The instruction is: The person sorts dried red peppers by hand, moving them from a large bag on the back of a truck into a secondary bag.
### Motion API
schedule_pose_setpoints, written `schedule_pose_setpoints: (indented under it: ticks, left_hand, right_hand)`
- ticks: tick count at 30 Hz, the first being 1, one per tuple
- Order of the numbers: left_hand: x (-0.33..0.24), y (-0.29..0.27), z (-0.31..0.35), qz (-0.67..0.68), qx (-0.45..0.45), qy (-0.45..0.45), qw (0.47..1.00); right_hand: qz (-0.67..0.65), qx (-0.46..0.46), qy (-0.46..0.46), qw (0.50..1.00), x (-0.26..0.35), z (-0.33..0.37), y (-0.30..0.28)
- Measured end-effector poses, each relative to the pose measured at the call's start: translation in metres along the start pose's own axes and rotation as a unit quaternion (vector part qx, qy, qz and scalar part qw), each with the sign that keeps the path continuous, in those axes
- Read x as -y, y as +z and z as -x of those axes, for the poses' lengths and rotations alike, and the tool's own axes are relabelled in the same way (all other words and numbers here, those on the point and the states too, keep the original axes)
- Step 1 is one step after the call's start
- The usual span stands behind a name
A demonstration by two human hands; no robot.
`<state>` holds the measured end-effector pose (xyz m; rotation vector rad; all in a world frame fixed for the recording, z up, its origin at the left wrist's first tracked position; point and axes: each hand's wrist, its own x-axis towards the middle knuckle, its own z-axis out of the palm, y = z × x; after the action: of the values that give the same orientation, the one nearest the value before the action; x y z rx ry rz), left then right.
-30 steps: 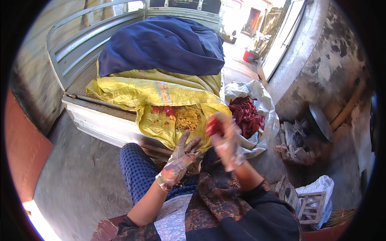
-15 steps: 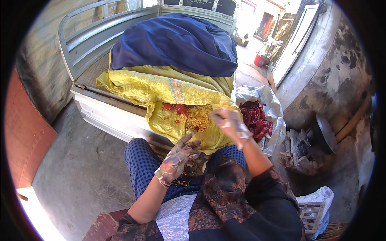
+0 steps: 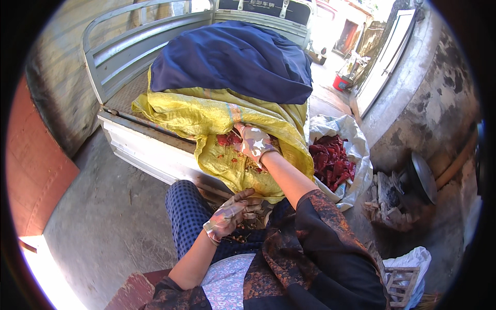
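Note:
My right hand, in a camouflage-patterned glove, reaches into the mouth of a yellow woven sack. Its fingertips are partly hidden at the sack's fold, beside dried red chili peppers; whether they grip one does not show. Yellowish seeds and red bits lie on the sack's lower flap, under and below that hand. Over my lap, just below the flap's front edge, my left hand wears a similar glove. Its fingers are stretched out and apart, with nothing visibly held.
The sack lies on a truck bed with a pale metal side, under a dark blue cloth. At the right stands a white sack of red chili peppers. Farther right are a dark round pan and a stained wall.
My right hand has moved left and away from me, from the flap's right side into the sack's mouth. My left hand stays over my lap. The view has shifted slightly.

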<state>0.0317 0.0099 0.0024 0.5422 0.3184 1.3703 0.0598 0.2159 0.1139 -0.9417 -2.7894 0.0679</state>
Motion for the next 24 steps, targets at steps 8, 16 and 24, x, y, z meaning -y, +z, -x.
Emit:
schedule_pose_setpoints:
  ticks: [8, 16, 24]
  left_hand:
    - [-0.002, -0.011, 0.007, 0.004, -0.001, -0.007, 1.000]
    - [-0.001, -0.020, 0.010, 0.015, -0.010, -0.007, 1.000]
    - [-0.008, -0.014, 0.006, 0.029, -0.044, 0.035, 0.998]
  right_hand:
    - [-0.015, 0.059, 0.037, 0.997, 0.008, 0.012, -0.024]
    - [0.018, -0.008, 0.053, 0.998, 0.005, 0.022, -0.022]
    - [-0.508, 0.015, 0.128, 0.852, -0.060, 0.051, -0.007]
